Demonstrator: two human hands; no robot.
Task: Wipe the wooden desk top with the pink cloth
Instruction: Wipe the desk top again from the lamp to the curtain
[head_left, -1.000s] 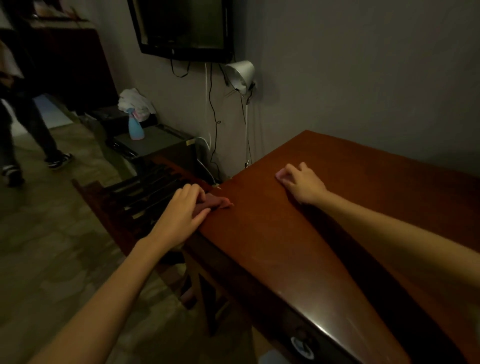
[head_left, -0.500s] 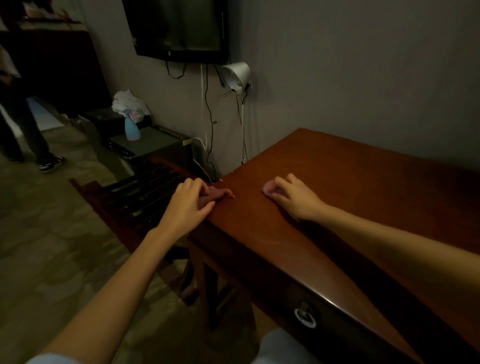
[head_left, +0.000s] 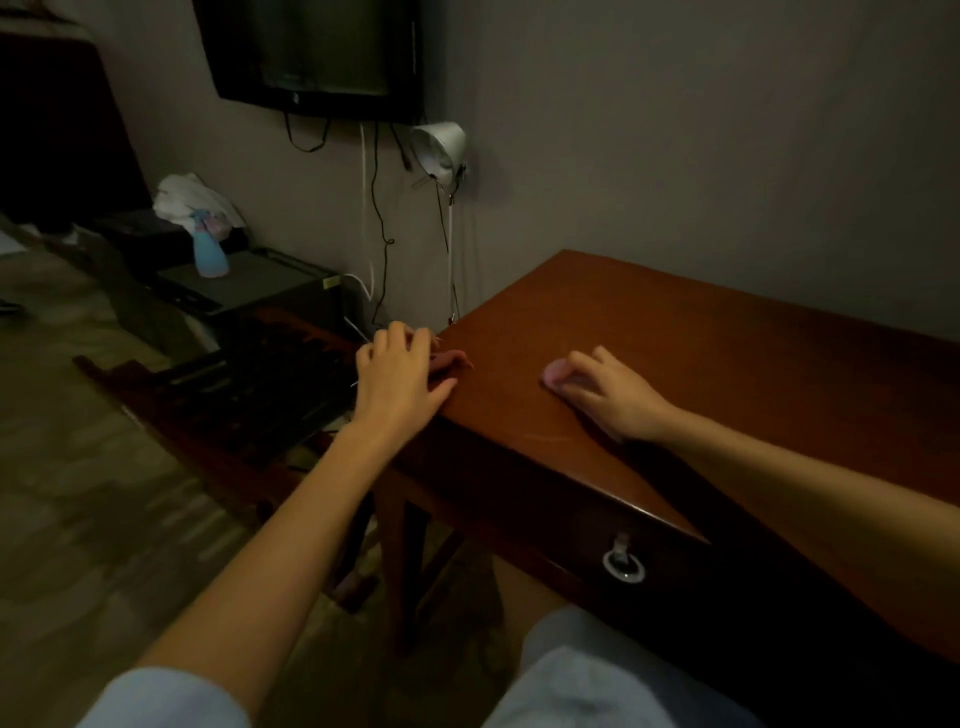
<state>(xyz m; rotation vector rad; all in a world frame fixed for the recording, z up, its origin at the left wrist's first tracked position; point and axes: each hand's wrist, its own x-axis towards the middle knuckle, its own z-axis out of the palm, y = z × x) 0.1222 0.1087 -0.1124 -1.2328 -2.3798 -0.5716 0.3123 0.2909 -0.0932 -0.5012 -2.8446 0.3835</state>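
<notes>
The wooden desk top (head_left: 701, 332) fills the right side, dark reddish brown and glossy. My left hand (head_left: 400, 376) rests at the desk's left corner, its fingers curled over a dull pink cloth (head_left: 451, 360) that pokes out toward the right. My right hand (head_left: 615, 395) lies further right on the desk top, its fingers bent over a small lighter pink cloth wad (head_left: 553, 373) and pressing it onto the wood. Bare wood lies between the two hands.
A drawer with a ring pull (head_left: 623, 565) sits in the desk front. A dark wooden chair (head_left: 249, 384) stands left of the desk. A clip lamp (head_left: 439, 148) and cables hang on the wall under a TV (head_left: 317, 52). A blue spray bottle (head_left: 210, 252) stands on a low cabinet.
My right hand has slid the pink wad across the desk top toward the front left. My left hand has stayed at the corner with its cloth.
</notes>
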